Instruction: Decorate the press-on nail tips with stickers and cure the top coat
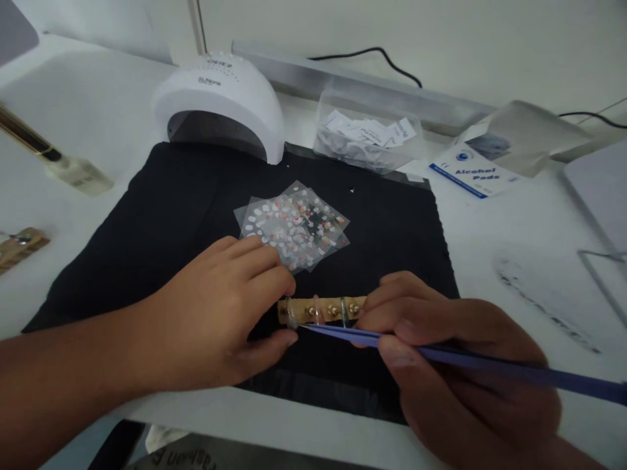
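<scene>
Tabletop [83, 91], white, bears everything, with a black cloth [147, 215] over its middle whose front edge runs near the tabletop's own; dark fabric spreads freely from the cloth's left edge toward the hands, and a narrower band runs along its right edge. A white SUNone lamp [218, 88] takes up the cloth's back left corner, its dark mouth facing forward. Beyond the back right corner lies an Alcohol Pads carton [533, 140], printed flap folded out toward the front, its contents only a greyish patch. Between these, at the cloth's back edge, a clear plastic box [377, 158] is heaped with white sachets [369, 130]. The left hand [230, 287] has thumb and forefinger slightly parted around the left end of the wooden strip; how firmly they press, I cannot tell. The right hand [441, 320] is closed on blue tweezers [460, 357] and covers the strip's right end. Overlapping nail-sticker sheets [294, 225] lie just behind the left fingers. A gold-capped bottle [81, 175] stands off the cloth's left edge. The wooden strip [326, 304] sits toward the cloth's front edge, carrying three translucent nail tips [318, 310] and metal studs [333, 311]; the tweezers' points reach the leftmost tip, contact unclear.
</scene>
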The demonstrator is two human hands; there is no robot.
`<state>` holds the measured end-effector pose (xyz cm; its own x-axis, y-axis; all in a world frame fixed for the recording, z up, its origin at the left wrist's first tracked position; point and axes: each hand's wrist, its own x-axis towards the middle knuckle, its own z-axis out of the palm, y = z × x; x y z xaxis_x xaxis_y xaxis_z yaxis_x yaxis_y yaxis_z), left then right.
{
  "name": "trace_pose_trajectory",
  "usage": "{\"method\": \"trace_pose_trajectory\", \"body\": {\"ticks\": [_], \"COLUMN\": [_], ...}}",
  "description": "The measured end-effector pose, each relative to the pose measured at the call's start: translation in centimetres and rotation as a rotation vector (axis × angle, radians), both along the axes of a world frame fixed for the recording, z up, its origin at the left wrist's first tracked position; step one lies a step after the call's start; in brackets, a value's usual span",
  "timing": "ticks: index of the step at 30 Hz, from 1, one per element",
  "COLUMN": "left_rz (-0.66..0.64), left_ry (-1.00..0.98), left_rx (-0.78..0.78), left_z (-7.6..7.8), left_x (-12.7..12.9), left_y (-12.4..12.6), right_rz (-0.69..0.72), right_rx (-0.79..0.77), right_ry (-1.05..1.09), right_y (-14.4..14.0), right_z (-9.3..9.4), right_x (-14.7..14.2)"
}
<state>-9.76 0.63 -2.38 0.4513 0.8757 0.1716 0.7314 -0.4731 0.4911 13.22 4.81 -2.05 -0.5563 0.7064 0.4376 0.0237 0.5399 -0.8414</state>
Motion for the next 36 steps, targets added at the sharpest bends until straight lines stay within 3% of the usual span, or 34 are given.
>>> {"method": "trace_pose_trajectory", "body": {"ticks": [36], "left_rz": [-0.002], "left_ry": [-0.017], "left_rx": [0.028], "left_z": [0.24], "left_x": [-0.1], "left_y": [-0.3], "right_rz": [-0.026], "right_rx": [-0.004], "right_ry": [-0.069], "right_y": [-0.07], "right_z": [0.33], "right_x": [-0.36]}}
